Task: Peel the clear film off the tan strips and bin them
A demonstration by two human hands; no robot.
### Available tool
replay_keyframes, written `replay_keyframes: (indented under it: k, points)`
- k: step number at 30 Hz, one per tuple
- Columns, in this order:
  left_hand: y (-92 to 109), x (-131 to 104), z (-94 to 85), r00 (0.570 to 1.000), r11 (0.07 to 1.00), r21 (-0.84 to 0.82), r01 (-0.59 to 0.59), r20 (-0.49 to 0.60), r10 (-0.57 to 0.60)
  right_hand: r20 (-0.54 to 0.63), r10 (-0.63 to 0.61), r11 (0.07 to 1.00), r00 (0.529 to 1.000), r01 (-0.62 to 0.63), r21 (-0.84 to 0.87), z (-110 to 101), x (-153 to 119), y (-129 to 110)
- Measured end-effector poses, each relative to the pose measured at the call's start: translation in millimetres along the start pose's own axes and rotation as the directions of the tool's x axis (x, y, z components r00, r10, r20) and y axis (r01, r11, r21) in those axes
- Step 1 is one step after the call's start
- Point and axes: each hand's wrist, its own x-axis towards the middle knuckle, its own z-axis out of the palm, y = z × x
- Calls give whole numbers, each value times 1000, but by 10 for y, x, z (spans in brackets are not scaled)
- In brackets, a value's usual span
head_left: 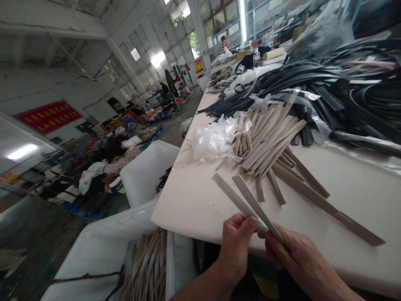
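In front of the table's near edge, my left hand is closed with its thumb pressed on a flat taupe strap, around which something clear like plastic film shows near the thumb. My right hand is closed around a second taupe strap. Both straps point away from me, side by side over the table, their far ends apart. Where they pass between my fingers is partly hidden. Beyond them lies a heap of similar taupe straps, with crumpled clear plastic to its left.
Black straps pile up at the right rear of the table. A white bin holding taupe straps stands left of my legs, with another white bin behind it. A person is at the far end.
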Motion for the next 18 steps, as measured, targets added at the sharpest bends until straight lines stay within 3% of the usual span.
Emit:
replay_keyframes:
  k: [2,4,6,11,14,18]
  points:
    - [128,76,-31,995,992,-90,-91,-52,86,25,21,1000,999,-21,-13,28,-8,13]
    - [293,189,-62,969,967,-161,-199,-181,169,48,33,999,998,-31,-30,74,-14,36]
    - [373,255,-71,947,959,-185,-215,-280,159,52,28,999,998,-26,-29,117,0,54]
    - [108,63,25,983,979,-202,-27,-182,-10,3,-12,1000,1000,12,-8,130,111,9]
    - [-34,-71,49,992,983,-182,-5,-129,-18,8,-23,1000,1000,23,19,109,161,-51]
    - [-61,-124,-7,993,995,-87,-37,-116,26,7,-59,998,998,59,-16,114,189,-82]
